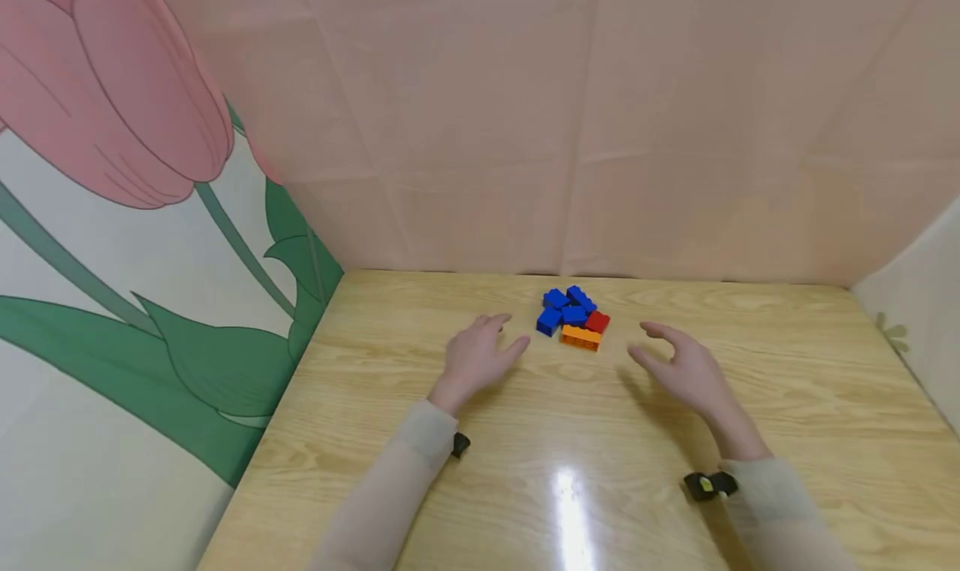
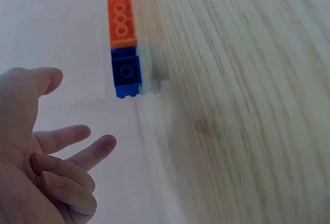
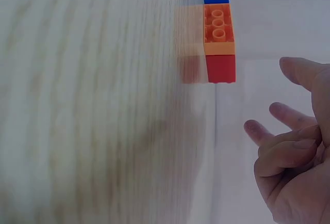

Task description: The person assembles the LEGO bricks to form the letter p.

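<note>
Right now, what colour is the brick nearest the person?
That brick is orange, clearest in the head view.

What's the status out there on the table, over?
Left hand and right hand holding nothing, one either side of the bricks. Bricks blue, red and orange, bunched on the table. Nothing seen in the way.

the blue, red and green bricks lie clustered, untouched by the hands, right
Not green: the head view shows an orange brick. It lies clustered with the blue bricks and red brick, touched by neither the left hand nor the right hand.
</note>
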`<state>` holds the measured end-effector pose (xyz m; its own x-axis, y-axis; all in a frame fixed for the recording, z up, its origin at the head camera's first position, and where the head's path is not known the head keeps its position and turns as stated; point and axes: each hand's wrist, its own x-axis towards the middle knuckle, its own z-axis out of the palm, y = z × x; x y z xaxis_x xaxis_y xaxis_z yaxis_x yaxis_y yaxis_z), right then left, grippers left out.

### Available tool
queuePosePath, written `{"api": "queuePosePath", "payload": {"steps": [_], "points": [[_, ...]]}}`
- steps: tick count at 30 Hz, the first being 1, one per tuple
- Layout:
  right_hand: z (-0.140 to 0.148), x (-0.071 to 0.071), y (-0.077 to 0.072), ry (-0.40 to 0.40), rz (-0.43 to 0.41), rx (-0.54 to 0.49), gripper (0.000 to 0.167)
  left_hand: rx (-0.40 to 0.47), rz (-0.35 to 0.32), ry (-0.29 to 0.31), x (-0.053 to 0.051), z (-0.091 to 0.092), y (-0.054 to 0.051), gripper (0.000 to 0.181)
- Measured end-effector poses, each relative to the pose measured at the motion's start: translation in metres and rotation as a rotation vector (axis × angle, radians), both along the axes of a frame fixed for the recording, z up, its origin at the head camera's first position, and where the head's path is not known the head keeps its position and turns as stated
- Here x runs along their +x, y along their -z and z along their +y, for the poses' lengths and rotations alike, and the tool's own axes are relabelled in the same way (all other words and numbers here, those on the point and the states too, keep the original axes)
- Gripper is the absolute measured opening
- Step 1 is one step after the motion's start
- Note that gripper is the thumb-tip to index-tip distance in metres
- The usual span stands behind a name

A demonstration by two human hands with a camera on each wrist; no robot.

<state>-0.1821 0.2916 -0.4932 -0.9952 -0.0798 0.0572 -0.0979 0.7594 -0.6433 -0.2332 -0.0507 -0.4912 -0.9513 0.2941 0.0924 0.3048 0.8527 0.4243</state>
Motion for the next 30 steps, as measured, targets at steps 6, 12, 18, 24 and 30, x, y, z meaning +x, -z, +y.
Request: {"api": "queuePosePath", "payload": {"steps": [6,12,18,24,30], "points": [[-0.004,-0.013,0.005,0.001,-0.025,-0.053,0.074,0.011,-0.013,0.007,-0.008,0.012,0.002,0.063],[-0.012,-0.026,0.004,0.006,-0.041,-0.079,0.074,-0.005,-0.009,-0.011,-0.018,0.023,0.004,0.062],[-0.016,-0.039,0.008,0.003,-0.066,-0.118,0.069,-0.022,-0.031,-0.019,-0.029,0.038,0.004,0.06],[-0.02,-0.049,0.016,0.008,-0.104,-0.172,0.069,-0.039,-0.045,-0.035,-0.034,0.046,0.007,0.059],[-0.023,-0.056,0.021,0.034,-0.123,-0.179,0.072,-0.089,-0.04,-0.038,-0.038,0.054,0.01,0.06]]}}
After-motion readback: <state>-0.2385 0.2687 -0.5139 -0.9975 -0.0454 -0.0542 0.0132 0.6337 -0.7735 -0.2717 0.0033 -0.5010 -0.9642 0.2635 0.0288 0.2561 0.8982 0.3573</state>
